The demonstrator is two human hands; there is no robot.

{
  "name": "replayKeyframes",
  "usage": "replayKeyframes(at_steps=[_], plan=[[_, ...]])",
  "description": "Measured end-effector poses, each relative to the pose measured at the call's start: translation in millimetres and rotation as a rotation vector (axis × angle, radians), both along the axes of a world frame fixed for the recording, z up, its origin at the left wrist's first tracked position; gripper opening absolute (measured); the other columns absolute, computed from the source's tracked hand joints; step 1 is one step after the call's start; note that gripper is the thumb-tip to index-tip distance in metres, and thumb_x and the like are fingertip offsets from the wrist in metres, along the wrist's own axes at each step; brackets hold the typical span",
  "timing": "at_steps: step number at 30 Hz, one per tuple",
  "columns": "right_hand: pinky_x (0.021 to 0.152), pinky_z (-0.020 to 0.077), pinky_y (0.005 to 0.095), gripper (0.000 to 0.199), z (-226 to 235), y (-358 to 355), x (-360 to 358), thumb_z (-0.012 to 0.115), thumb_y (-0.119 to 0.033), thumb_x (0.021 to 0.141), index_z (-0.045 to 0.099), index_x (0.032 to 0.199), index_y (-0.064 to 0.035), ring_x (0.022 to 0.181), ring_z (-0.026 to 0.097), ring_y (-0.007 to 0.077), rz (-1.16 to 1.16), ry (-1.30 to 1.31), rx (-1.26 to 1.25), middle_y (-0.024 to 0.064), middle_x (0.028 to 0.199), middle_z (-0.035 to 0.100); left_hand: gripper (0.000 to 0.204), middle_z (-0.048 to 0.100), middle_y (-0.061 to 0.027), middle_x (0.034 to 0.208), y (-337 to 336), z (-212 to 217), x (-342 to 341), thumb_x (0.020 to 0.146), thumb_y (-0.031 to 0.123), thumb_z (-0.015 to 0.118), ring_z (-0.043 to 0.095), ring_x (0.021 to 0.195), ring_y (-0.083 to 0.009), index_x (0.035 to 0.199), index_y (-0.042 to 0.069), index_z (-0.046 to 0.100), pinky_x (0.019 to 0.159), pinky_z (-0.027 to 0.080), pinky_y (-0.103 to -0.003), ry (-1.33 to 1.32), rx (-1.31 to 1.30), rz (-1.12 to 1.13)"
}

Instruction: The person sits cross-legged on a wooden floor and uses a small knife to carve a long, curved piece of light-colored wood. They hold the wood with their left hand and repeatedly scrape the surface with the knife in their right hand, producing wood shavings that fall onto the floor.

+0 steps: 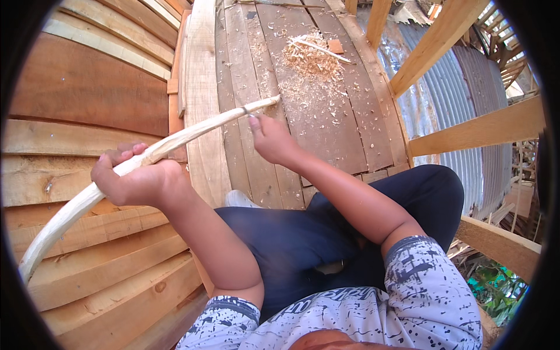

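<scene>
A long, pale wooden pole [197, 128], stripped of bark, slants from the lower left up toward the middle. My left hand [139, 176] is closed around it from below, partway along its length. Close to the pole's far end, my right hand [271, 139] grips a small knife, whose dark narrow blade [245, 109] lies across the wood. The fist hides the knife's handle. The tip of the pole is just above the plank floor [326, 128]; whether it touches cannot be seen.
A heap of wood shavings [314, 58] with thin strips lies ahead on the floor. Beside it is a small reddish wood block [335, 46]. A plank wall [87, 81] stands on the left. To the right are wooden rails [478, 129] and corrugated metal sheets [449, 76].
</scene>
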State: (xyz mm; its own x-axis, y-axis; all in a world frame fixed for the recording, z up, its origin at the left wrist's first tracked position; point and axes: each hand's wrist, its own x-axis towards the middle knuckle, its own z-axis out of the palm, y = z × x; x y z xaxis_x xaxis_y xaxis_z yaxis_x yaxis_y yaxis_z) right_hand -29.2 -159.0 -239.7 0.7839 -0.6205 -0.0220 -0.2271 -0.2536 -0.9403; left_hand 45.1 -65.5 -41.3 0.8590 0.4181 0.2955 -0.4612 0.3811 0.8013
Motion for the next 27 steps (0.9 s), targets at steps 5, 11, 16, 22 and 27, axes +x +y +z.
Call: replayKeyframes(at_steps=[5, 11, 16, 22, 27], plan=[[0.071, 0.0486, 0.0477, 0.048, -28.1, -17.2, 6.6, 0.035, -0.033, 0.104, 0.057, 0.086, 0.0058, 0.068, 0.061, 0.0386, -0.132, 0.111, 0.356, 0.0203, 0.072, 0.063, 0.019, 0.033, -0.0039, 0.064, 2.8, -2.2, 3.6, 0.073, 0.019, 0.052, 0.037, 0.058, -0.0177, 0.070, 0.011, 0.035, 0.054, 0.035, -0.029, -0.025, -0.007, -0.051], [0.060, 0.0432, 0.0466, 0.053, -23.5, -40.7, -12.2, 0.036, -0.036, 0.104, 0.056, 0.076, 0.0041, 0.058, 0.055, 0.0334, 0.063, 0.065, 0.066, 0.0181, 0.063, 0.058, 0.016, 0.034, -0.0008, 0.056, 11.7, -5.7, 11.7, 0.075, 0.020, 0.051, 0.034, 0.048, -0.0138, 0.071, 0.015, 0.037, 0.049, 0.031, -0.027, -0.255, -0.043, -0.584], [0.064, 0.0436, 0.0516, 0.053, 26.5, -3.3, -4.6, 0.038, -0.034, 0.103, 0.058, 0.071, 0.0043, 0.066, 0.060, 0.0416, 0.024, 0.123, -0.022, 0.0258, 0.066, 0.060, 0.014, 0.038, -0.0003, 0.055, 28.6, -11.3, 22.5, 0.075, 0.020, 0.052, 0.036, 0.046, -0.0125, 0.071, 0.016, 0.040, 0.049, 0.032, -0.026, -0.375, 0.003, -0.751], [0.066, 0.0448, 0.0514, 0.049, -1.7, -25.3, -5.2, 0.040, -0.030, 0.101, 0.057, 0.073, 0.0061, 0.071, 0.061, 0.0448, -0.010, 0.209, 0.068, 0.0293, 0.072, 0.061, 0.015, 0.039, 0.0002, 0.055, 25.0, -9.5, 25.3, 0.076, 0.020, 0.053, 0.037, 0.046, -0.0116, 0.071, 0.016, 0.039, 0.051, 0.032, -0.026, -0.429, 0.000, -0.861], [0.063, 0.0445, 0.0503, 0.046, 36.4, 5.9, -8.8, 0.040, -0.028, 0.102, 0.059, 0.076, 0.0053, 0.066, 0.060, 0.0422, 0.100, -0.288, -0.218, 0.0272, 0.070, 0.061, 0.015, 0.040, 0.0006, 0.054, 24.7, -11.6, 22.1, 0.076, 0.020, 0.054, 0.037, 0.045, -0.0114, 0.074, 0.016, 0.040, 0.049, 0.032, -0.025, -0.481, -0.019, -0.948]])
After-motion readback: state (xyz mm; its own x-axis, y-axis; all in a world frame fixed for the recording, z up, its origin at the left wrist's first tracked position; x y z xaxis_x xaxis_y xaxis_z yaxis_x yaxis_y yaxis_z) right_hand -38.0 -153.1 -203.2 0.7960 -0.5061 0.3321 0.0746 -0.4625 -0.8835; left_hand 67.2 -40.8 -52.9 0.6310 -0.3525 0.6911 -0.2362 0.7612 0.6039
